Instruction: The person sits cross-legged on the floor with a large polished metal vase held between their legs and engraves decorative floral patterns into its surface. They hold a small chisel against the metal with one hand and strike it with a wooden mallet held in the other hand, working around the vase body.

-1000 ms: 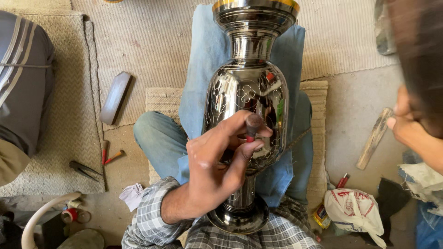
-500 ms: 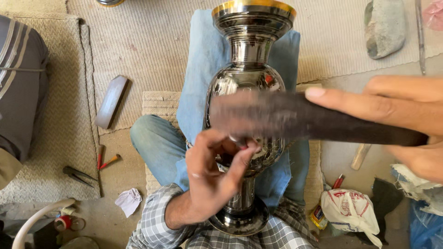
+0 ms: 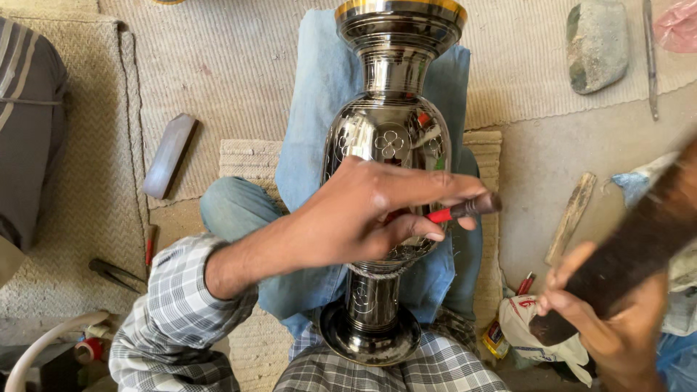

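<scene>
Leftmost, a folded dark grey cloth bundle [image 3: 29,138] lies on the woven beige mat [image 3: 218,65], and next to it a flat, oblong grey sharpening stone [image 3: 168,155] rests at a slant. Below that, a pair of dark metal pliers [image 3: 115,274] sits on the mat near a white plastic hose [image 3: 43,348].

In the middle, a tall polished dark-metal vase with a brass rim and engraved flower patterns [image 3: 388,138] lies across the person's lap on a blue denim cloth [image 3: 319,94]. Its long axis runs straight away from the body, foot toward the waist and mouth farthest off. The left hand [image 3: 363,214], coming from a checked sleeve, is laid over the belly of the vase and is pinched tight round a small red-handled engraving punch [image 3: 465,209], whose dark end points out to the right across the vase's axis.

Further right, a narrow worn wooden stick [image 3: 572,216] lies on the bare floor, and a grey stone [image 3: 597,45] sits at the top. The right hand [image 3: 617,334] is clenched around the lower end of a dark, blurred wooden mallet [image 3: 639,247], held up and well apart from the vase. The punch's dark end lies up and to the left of that hand, so the left hand is the one at the vase, the right the one standing off.
</scene>
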